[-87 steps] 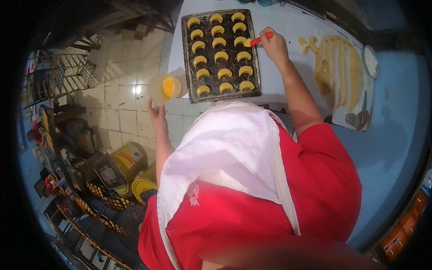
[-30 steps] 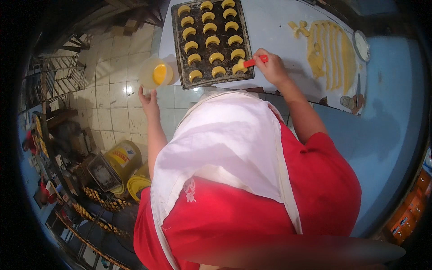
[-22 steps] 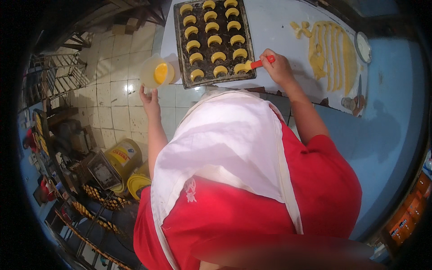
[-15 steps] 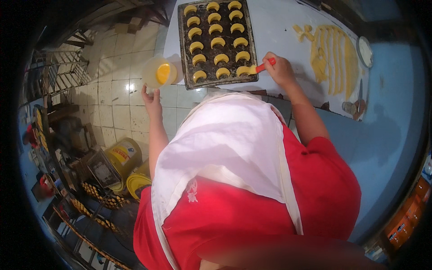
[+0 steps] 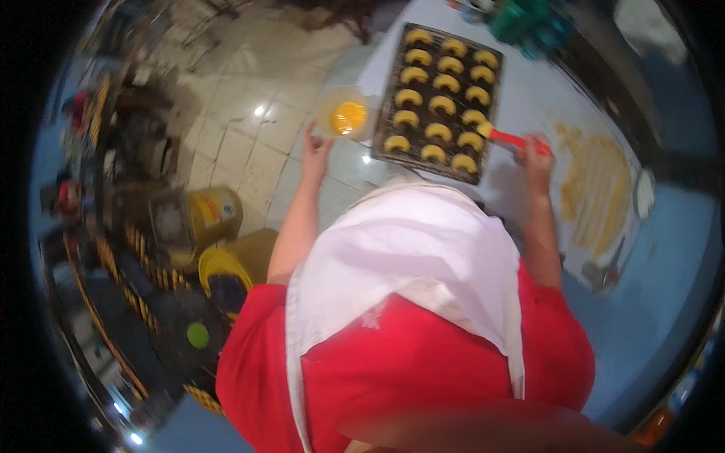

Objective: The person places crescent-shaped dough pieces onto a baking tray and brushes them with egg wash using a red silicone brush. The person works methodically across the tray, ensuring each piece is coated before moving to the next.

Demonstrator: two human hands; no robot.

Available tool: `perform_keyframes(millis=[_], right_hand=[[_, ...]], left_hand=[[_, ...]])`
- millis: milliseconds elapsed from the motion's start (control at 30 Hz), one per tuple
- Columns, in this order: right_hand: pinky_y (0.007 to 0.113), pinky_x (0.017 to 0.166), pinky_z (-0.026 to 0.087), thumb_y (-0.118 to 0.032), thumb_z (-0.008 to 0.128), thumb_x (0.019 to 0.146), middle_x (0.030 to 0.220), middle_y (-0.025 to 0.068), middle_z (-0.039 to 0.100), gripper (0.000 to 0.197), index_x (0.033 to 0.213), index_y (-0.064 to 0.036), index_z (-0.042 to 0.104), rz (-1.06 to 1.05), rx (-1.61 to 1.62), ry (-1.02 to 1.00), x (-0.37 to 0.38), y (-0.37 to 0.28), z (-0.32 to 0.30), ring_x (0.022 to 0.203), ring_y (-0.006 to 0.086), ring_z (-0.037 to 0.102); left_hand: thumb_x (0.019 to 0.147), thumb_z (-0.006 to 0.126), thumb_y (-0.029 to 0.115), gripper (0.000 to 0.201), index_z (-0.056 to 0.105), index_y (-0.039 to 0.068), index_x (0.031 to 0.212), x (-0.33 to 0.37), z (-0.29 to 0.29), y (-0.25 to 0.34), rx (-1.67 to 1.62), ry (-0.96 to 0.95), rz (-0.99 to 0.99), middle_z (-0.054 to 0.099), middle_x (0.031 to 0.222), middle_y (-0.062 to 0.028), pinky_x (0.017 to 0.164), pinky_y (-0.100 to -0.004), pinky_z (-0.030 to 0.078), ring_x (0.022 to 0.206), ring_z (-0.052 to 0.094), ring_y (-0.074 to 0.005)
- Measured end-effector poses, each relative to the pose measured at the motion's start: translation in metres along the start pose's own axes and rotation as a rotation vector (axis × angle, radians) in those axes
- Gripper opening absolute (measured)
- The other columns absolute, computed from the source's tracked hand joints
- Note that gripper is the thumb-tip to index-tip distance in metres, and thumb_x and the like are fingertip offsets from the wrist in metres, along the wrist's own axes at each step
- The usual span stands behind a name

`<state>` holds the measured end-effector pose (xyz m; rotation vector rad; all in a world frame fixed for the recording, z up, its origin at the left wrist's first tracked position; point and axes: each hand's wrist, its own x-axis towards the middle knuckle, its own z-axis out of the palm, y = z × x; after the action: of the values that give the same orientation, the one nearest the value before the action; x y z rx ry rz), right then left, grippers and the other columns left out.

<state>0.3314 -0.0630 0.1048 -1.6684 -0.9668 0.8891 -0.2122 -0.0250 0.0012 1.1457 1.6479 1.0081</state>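
My left hand (image 5: pixel 316 151) holds a translucent tub (image 5: pixel 326 113) with bright orange-yellow liquid (image 5: pixel 349 118), like beaten egg, just left of the baking tray. My right hand (image 5: pixel 538 155) is closed around the red handle of a brush (image 5: pixel 507 138). The brush's pale yellow head is over the tray's right column, at the crescent cookies near its right edge; whether it touches one is blurred. Crescent-shaped yellow cookies (image 5: pixel 438 134) lie in three columns on the dark, worn baking tray (image 5: pixel 423 121).
Flattened dough cut into strips (image 5: pixel 600 196) lies on the white tabletop to the right, beside a white round dish (image 5: pixel 644 194). Green containers (image 5: pixel 521 26) stand at the far edge. Yellow buckets (image 5: pixel 215 215) and racks occupy the floor at left. A blue wall (image 5: pixel 680 241) bounds the right.
The brush has gone from the nearest cookie in the right column to ones farther up it. My left hand still holds the tub. The whole view has shifted and turned.
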Motion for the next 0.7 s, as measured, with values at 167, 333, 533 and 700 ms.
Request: perform_keyframes(millis=[167, 333, 533, 700], right_hand=[[0.028, 0.063, 0.054, -0.027, 0.064, 0.108, 0.084, 0.0029, 0.066, 0.019, 0.107, -0.0081, 0.066, 0.163, 0.461, 0.085, 0.008, -0.03, 0.022, 0.072, 0.0114, 0.064], [0.028, 0.07, 0.057, -0.024, 0.058, 0.11, 0.087, 0.0063, 0.067, 0.02, 0.114, -0.0043, 0.063, 0.065, 0.53, -0.236, -0.02, -0.083, 0.085, 0.075, 0.0139, 0.066], [0.03, 0.076, 0.056, -0.027, 0.056, 0.112, 0.091, 0.0068, 0.067, 0.027, 0.118, -0.0008, 0.06, -0.181, 0.266, -0.591, -0.076, -0.128, 0.149, 0.08, 0.015, 0.066], [0.029, 0.078, 0.054, -0.028, 0.061, 0.11, 0.094, 0.0063, 0.066, 0.029, 0.118, 0.0001, 0.061, -0.268, 0.098, -0.853, -0.128, -0.14, 0.184, 0.082, 0.0125, 0.063]], left_hand=[[0.094, 0.079, 0.012, 0.074, 0.047, 0.019, 0.16, -0.023, 0.01, 0.013, -0.067, 0.093, 0.027, 0.057, 0.097, 0.0003, 0.081, -0.0282, 0.051, 0.091, 0.057, -0.0122], [0.091, 0.082, 0.023, 0.074, 0.051, 0.017, 0.158, -0.057, 0.001, 0.048, 0.05, 0.142, 0.085, 0.066, 0.112, -0.0076, 0.091, -0.037, 0.054, 0.099, 0.063, -0.02], [0.086, 0.084, 0.025, 0.074, 0.056, 0.022, 0.154, -0.119, -0.031, 0.096, 0.173, 0.096, 0.226, 0.069, 0.114, -0.0093, 0.1, -0.0431, 0.051, 0.109, 0.062, -0.0287], [0.081, 0.084, 0.025, 0.073, 0.06, 0.027, 0.15, -0.174, -0.059, 0.119, 0.16, 0.065, 0.246, 0.071, 0.101, -0.0016, 0.098, -0.0414, 0.051, 0.106, 0.061, -0.0273]])
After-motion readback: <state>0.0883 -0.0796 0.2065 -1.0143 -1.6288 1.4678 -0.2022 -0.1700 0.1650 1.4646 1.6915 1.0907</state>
